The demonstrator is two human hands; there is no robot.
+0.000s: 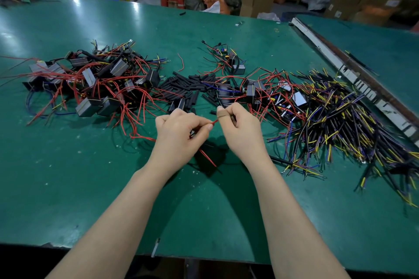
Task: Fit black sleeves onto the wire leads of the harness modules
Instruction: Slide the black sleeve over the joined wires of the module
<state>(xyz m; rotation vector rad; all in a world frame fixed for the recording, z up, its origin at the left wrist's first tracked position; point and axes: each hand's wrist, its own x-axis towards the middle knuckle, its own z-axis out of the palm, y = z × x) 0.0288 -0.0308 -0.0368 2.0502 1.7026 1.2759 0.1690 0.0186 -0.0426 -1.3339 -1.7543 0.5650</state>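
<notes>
My left hand (179, 130) pinches a red wire lead (214, 122) whose tip pokes out toward my right hand (238, 127). The right hand's fingers are curled with the thumb and forefinger pinched together at the lead's tip; what they hold is hidden. More of the red lead (207, 157) trails down below my left hand over a dark shape on the table. A heap of loose black sleeves (186, 88) lies just beyond both hands. Grey-black harness modules with red leads (90, 79) are piled at the left, and more modules (256, 90) lie at the right.
The green table (90, 176) holds a big bundle of black, yellow and purple wires (335, 124) at the right. A metal rail (353, 75) runs along the right seam. Boxes, stools and bags stand behind the far edge.
</notes>
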